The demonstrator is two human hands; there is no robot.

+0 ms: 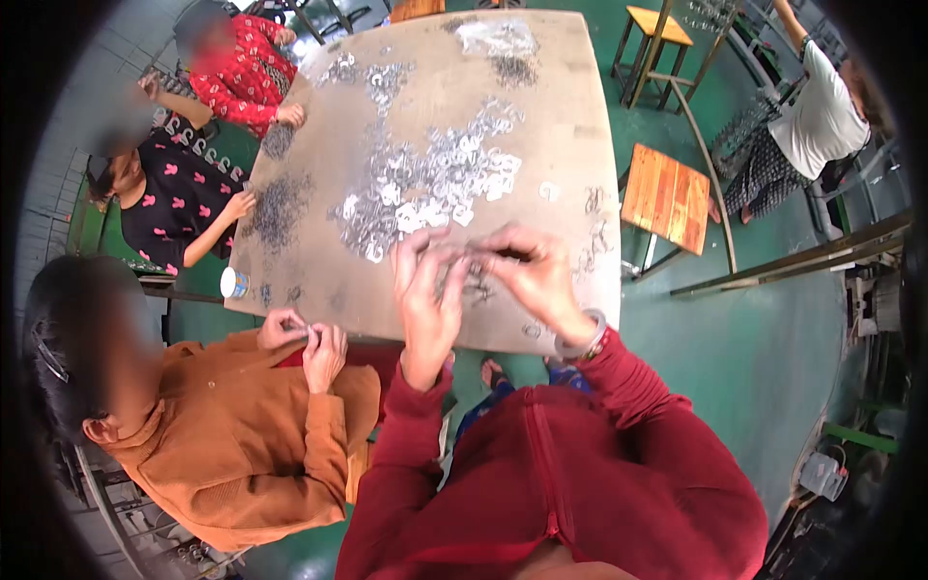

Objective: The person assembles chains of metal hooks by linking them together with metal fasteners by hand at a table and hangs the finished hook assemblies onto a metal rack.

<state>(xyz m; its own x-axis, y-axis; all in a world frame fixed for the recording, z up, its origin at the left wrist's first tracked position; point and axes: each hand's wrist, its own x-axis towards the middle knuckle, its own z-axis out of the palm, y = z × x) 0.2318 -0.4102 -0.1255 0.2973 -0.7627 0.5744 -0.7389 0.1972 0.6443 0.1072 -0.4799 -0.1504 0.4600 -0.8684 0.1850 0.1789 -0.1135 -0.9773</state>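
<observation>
My left hand (427, 302) and my right hand (541, 277) meet above the near side of the table (338, 232). Thumbs and fingertips are pinched together around something small and dark, too hidden to name. Just beyond my fingers spreads a pile of shiny flat metal pieces (445, 174), many of them curved. Beneath my hands lie a few dark thin parts (478, 290), partly covered by the fingers. A grey ring-like band (597, 333) circles my right wrist.
Along the table's left side lie small dark bits (275, 211) and a white cup (234, 282). A plastic bag (498, 41) is at the far end. A person in orange (242, 435) sits close on my left; two others work beyond. A wooden stool (667, 198) stands right.
</observation>
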